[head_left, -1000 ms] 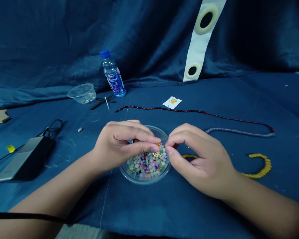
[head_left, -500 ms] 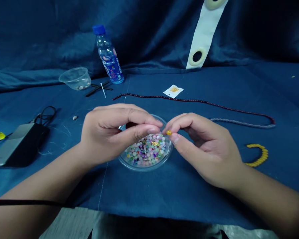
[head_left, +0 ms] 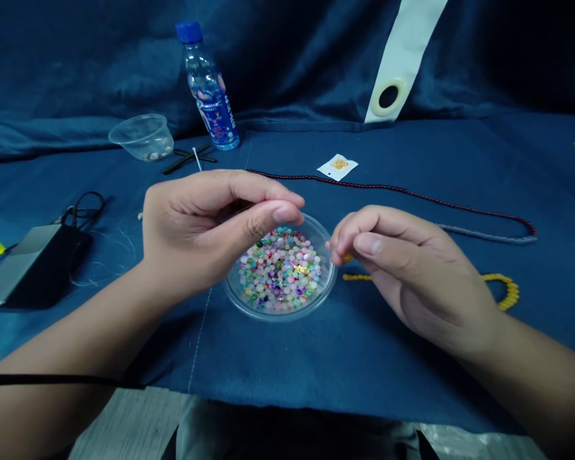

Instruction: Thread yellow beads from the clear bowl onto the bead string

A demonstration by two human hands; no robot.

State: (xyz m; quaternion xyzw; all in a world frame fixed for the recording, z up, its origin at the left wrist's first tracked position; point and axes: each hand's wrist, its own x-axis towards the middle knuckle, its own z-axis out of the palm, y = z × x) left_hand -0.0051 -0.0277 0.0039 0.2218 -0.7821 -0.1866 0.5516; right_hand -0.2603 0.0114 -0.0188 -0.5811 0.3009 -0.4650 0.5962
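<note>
My left hand (head_left: 196, 233) hovers over the left side of a clear round dish (head_left: 328, 291), thumb and index finger pinched together. Whatever sits in that pinch, if anything, is too small or hidden to make out. Many small multicoloured beads (head_left: 280, 275) fill the dish, with a gold-coloured piece (head_left: 301, 269) among them. To the right of the dish, my right hand (head_left: 412, 275) has its fingers closed around a yellow bead (head_left: 347, 258), mostly covered by the fingers. Behind that hand lies a strand of yellow beads (head_left: 512, 294), its middle hidden.
A dark red bead strand (head_left: 412, 190) with a pale section (head_left: 489, 235) runs across the table behind my hands. Farther back are a white packet (head_left: 338, 167), a bottle (head_left: 214, 96), a clear cup (head_left: 141, 137) and dark sticks (head_left: 182, 163). A black-and-grey device (head_left: 29, 265) lies left.
My right hand has moved right, away from the left, and its fingers now cover more of the yellow bead. My left hand has shifted slightly up and left. The view has tilted a little.
</note>
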